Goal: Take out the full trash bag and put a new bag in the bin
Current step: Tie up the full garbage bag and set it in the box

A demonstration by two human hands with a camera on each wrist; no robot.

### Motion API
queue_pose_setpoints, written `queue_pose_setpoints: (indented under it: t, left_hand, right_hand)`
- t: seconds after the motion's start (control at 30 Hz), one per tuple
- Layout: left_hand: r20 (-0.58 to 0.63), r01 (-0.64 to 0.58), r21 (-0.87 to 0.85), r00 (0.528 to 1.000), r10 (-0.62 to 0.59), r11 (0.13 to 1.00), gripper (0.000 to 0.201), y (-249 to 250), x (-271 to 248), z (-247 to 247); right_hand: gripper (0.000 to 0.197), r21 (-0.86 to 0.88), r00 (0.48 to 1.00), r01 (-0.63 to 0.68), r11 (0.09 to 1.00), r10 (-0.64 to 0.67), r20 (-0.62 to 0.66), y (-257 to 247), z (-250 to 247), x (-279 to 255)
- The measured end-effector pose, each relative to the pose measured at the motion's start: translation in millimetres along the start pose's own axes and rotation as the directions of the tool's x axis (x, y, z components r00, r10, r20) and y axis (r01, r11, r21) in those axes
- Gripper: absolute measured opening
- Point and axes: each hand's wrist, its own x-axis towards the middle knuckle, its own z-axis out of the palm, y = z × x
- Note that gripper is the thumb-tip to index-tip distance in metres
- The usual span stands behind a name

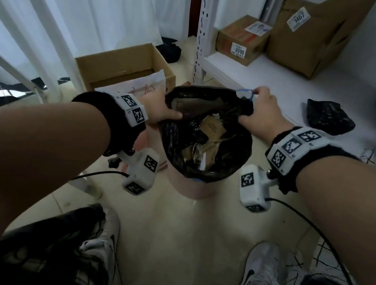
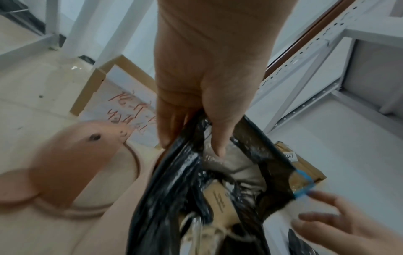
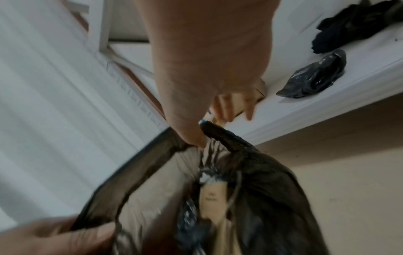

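Your left hand (image 1: pixel 162 110) and right hand (image 1: pixel 260 112) each pinch the rim of the full trash bag (image 1: pixel 208 135), which sits in the pink bin (image 1: pixel 192 189), likely gathering its mouth so nothing spills. Beyond the bin, right, the folded bag (image 1: pixel 329 117) waits.

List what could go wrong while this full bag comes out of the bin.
1. The trash bag is still open and stuffed with cardboard and paper; tilting it during the lift could spill contents onto the floor.
2. The left hand and right hand only pinch thin rim plastic, the right beside the blue drawstring; the film might stretch or tear under the load.
3. The light pink bin may lift along with the bag, since neither hand steadies it.
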Motion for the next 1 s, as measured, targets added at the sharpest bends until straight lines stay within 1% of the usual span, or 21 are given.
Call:
queue_pose_setpoints:
  t: [0.03,0.07,0.1,0.13,0.17,0.23,0.27,0.33,0.4,0.43,0.5,0.57,0.6,0.63,0.73,0.8,0.83,0.87,0.93,0.97,1.0]
  left_hand:
    - [0.052,0.042,-0.073,0.998,-0.038,0.996,0.031,-0.7,-3.9,4.7]
    - [0.101,0.089,-0.112,0.992,-0.077,0.990,0.037,-1.5,-6.7,9.4]
    - [0.139,0.121,-0.112,0.985,-0.105,0.986,0.039,-2.6,-8.3,13.9]
    - [0.165,0.146,-0.092,0.978,-0.129,0.985,0.038,-3.5,-10.7,18.0]
    - [0.180,0.161,-0.065,0.973,-0.147,0.985,0.036,-5.4,-12.6,21.5]
    - [0.155,0.144,0.002,0.978,-0.142,0.990,0.032,-8.0,-16.4,27.8]
    - [0.105,0.103,0.021,0.989,-0.105,0.994,0.031,-8.9,-18.7,29.2]
    - [-0.026,0.013,0.079,1.000,-0.011,0.997,0.030,-5.8,-23.0,28.2]
    - [-0.118,-0.025,0.108,0.992,0.038,0.994,0.028,0.6,-26.8,22.8]
    - [-0.131,-0.029,0.070,0.991,0.038,0.997,0.025,1.6,-28.8,20.4]
    - [-0.100,-0.013,-0.084,0.995,0.004,0.996,0.019,1.9,-36.3,16.8]
    - [-0.015,0.044,-0.135,0.999,-0.047,0.990,0.027,-5.5,-44.1,17.8]
    - [0.027,0.073,-0.137,0.997,-0.070,0.988,0.033,-10.6,-47.5,20.2]
    - [0.062,0.098,-0.142,0.994,-0.090,0.985,0.034,-14.5,-51.2,23.7]
    - [0.133,0.149,-0.208,0.984,-0.123,0.967,0.027,-15.0,-63.4,37.7]
    - [0.091,0.146,-0.272,0.988,-0.126,0.951,0.024,-11.8,-68.4,45.3]
    - [0.045,0.125,-0.323,0.992,-0.117,0.938,0.024,-10.4,-70.7,49.1]
    - [-0.002,0.104,-0.377,0.994,-0.113,0.920,0.022,-9.0,-73.5,52.3]
    - [-0.107,0.040,-0.406,0.990,-0.091,0.913,0.012,-7.2,-79.0,56.8]
    - [-0.161,0.010,-0.383,0.984,-0.077,0.924,0.012,-9.0,-80.9,57.0]
    - [-0.207,-0.007,-0.361,0.976,-0.073,0.933,0.017,-11.1,-81.3,54.8]
  right_hand:
    - [0.066,-0.011,0.996,-0.069,0.998,0.069,0.059,0.9,4.4,-3.0]
    - [0.071,-0.037,0.984,-0.143,0.989,0.146,0.105,4.2,10.7,-6.3]
    - [0.072,-0.089,0.968,-0.190,0.978,0.202,0.149,8.4,16.1,-9.7]
    - [0.067,-0.170,0.946,-0.225,0.959,0.257,0.199,11.4,19.9,-15.2]
    - [0.054,-0.215,0.928,-0.226,0.950,0.277,0.248,15.9,24.7,-20.5]
    - [0.019,-0.178,0.909,-0.242,0.954,0.287,0.303,24.5,36.4,-28.9]
    - [0.019,-0.118,0.902,-0.262,0.958,0.287,0.321,27.1,41.6,-34.9]
    - [0.032,-0.034,0.902,-0.308,0.951,0.303,0.308,32.0,46.3,-43.7]
    - [0.033,-0.015,0.905,-0.335,0.942,0.327,0.272,34.4,44.1,-46.4]
    - [0.032,-0.033,0.912,-0.340,0.940,0.338,0.231,34.5,41.7,-47.8]
    - [0.032,-0.148,0.929,-0.342,0.928,0.358,0.097,31.6,34.9,-52.2]
    - [0.024,-0.220,0.949,-0.300,0.928,0.313,0.027,26.5,32.8,-57.6]
    - [0.017,-0.201,0.962,-0.260,0.945,0.271,0.031,22.9,33.8,-61.5]
    - [0.016,-0.172,0.976,-0.205,0.964,0.213,0.033,18.3,36.1,-65.7]
    - [0.029,-0.099,0.997,0.011,0.995,-0.004,0.076,1.4,47.1,-82.8]
    - [0.033,-0.102,0.975,0.178,0.979,-0.161,0.151,-9.9,56.6,-93.4]
    - [0.037,-0.128,0.957,0.241,0.962,-0.213,0.197,-14.6,61.8,-99.3]
    - [0.041,-0.181,0.943,0.278,0.943,-0.232,0.239,-18.5,67.7,-105.2]
    - [0.051,-0.331,0.942,0.304,0.893,-0.230,0.243,-23.5,79.0,-116.0]
    - [0.054,-0.386,0.954,0.287,0.877,-0.223,0.203,-25.4,83.1,-119.3]
    - [0.051,-0.410,0.964,0.262,0.874,-0.218,0.152,-27.7,84.4,-120.6]
